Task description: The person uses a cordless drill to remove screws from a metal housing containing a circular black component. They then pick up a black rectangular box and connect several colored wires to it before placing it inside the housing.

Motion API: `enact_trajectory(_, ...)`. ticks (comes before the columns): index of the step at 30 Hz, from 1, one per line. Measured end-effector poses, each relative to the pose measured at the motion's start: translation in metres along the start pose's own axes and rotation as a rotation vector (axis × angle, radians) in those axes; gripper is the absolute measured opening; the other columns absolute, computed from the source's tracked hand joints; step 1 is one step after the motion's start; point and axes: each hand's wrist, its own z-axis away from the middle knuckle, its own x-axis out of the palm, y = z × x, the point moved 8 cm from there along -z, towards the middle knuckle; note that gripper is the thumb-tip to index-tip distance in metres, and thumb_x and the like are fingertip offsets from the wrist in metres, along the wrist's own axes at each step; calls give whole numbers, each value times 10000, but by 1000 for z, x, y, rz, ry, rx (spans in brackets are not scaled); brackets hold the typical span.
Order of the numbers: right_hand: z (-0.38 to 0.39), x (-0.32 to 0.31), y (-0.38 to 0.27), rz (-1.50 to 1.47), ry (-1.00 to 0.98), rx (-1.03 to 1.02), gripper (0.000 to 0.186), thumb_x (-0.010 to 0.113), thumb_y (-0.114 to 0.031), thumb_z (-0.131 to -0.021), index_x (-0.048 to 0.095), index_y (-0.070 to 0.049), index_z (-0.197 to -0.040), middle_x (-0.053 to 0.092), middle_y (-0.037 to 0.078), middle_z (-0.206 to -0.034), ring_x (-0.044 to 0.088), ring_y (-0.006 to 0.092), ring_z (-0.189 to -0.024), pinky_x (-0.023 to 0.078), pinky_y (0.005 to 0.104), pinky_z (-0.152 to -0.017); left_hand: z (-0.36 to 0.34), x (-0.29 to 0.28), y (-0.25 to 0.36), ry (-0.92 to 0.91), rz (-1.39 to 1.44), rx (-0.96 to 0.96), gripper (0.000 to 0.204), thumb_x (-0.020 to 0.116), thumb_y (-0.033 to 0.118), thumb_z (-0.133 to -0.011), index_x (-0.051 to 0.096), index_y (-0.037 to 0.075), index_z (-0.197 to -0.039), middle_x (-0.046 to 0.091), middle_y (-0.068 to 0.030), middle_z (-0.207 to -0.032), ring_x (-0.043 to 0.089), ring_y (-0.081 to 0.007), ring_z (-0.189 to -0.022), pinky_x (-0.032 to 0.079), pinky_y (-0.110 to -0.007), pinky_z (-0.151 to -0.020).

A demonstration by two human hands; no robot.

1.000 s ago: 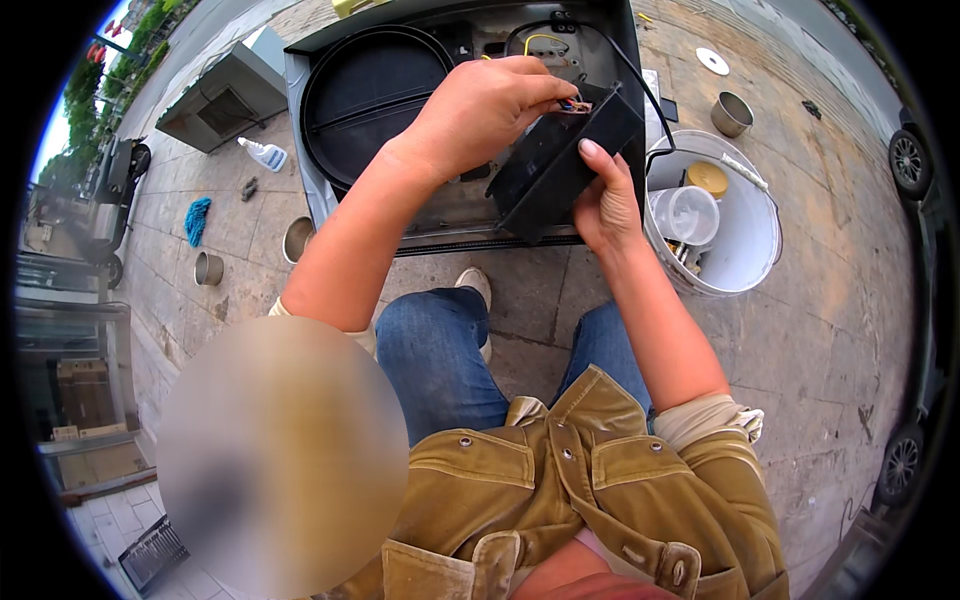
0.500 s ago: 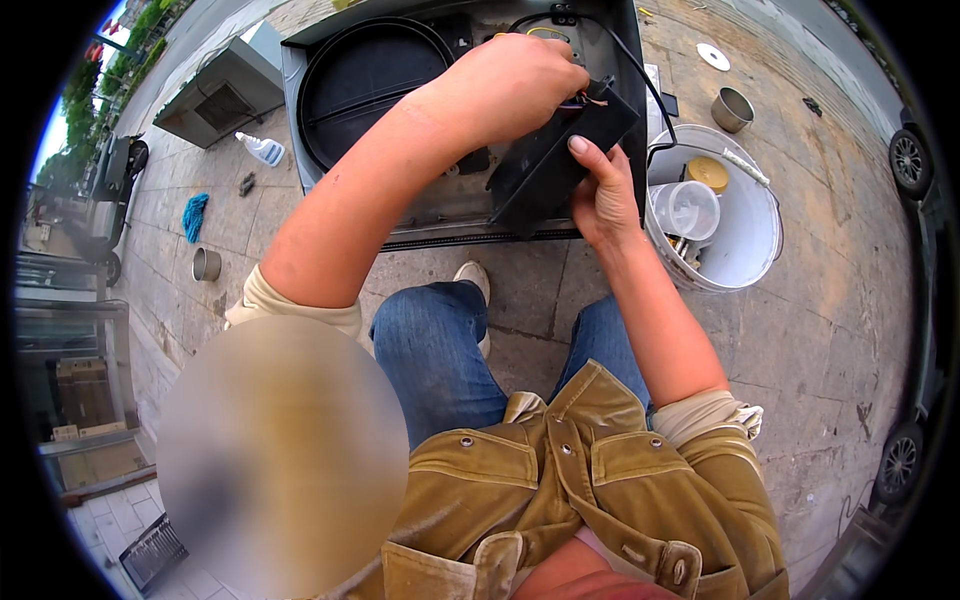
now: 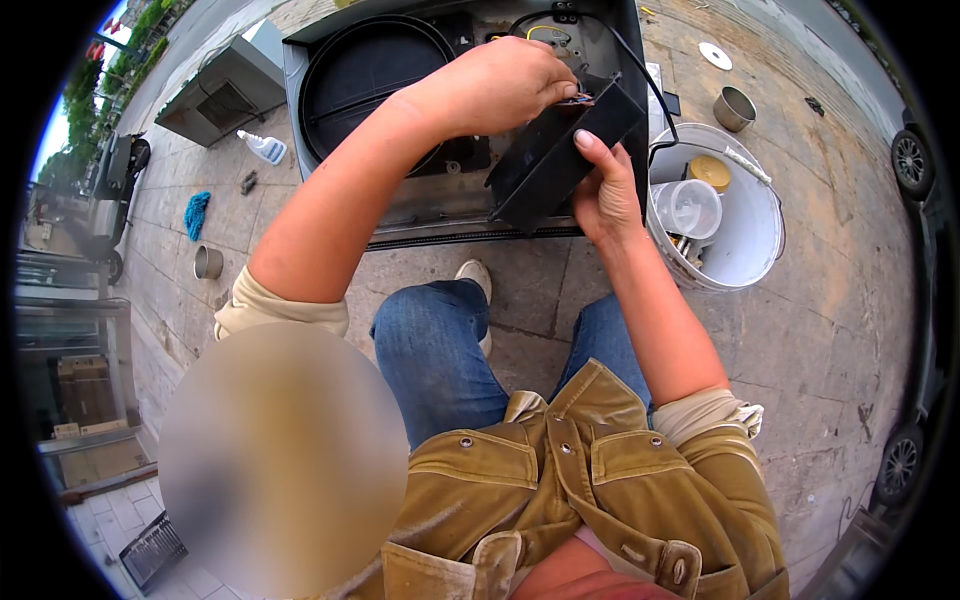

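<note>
My right hand [image 3: 608, 190] grips a long black box [image 3: 548, 168] by its right side, thumb on top. The box is tilted over the near edge of an open metal appliance housing [image 3: 455, 205]. At the far end of the box, my left hand [image 3: 512, 84] has its fingers pinched together around thin coloured wires [image 3: 582, 99] that come out there. Part of the wires is hidden by the fingers. To the left in the housing is a large round black ring [image 3: 375, 90]. A black cable [image 3: 632, 62] loops from the housing's back down its right side.
A white bucket [image 3: 755, 245] with a clear plastic tub [image 3: 686, 208] stands right of the housing. Metal cups [image 3: 735, 108], a white disc [image 3: 714, 56], a spray bottle [image 3: 262, 147] and a blue cloth [image 3: 196, 216] lie about on the paving. A grey metal box [image 3: 222, 95] sits at far left.
My left hand has shifted slightly left and down, and more of the wires shows beside its fingertips. The black box has turned a little in my right hand.
</note>
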Motion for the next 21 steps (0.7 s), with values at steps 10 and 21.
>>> enact_trajectory(10,1,0,0,-5,11,7,448,730,-123,-772,530,-11,-1156,609,64,-1042,592,172,-959,471,321,-887,-7,-13,7,225,-93,108,150,653,186,-838,617,53,-896,631,-107,-812,616,-308,-753,492,-387,-663)
enact_trajectory(21,-1,-2,0,22,-6,-10,434,732,-106,-761,535,-16,-1138,610,61,-1037,597,172,-951,474,319,-881,-9,-5,10,97,75,98,136,651,98,-823,633,23,-935,649,-138,-843,636,-311,-782,512,-363,-708)
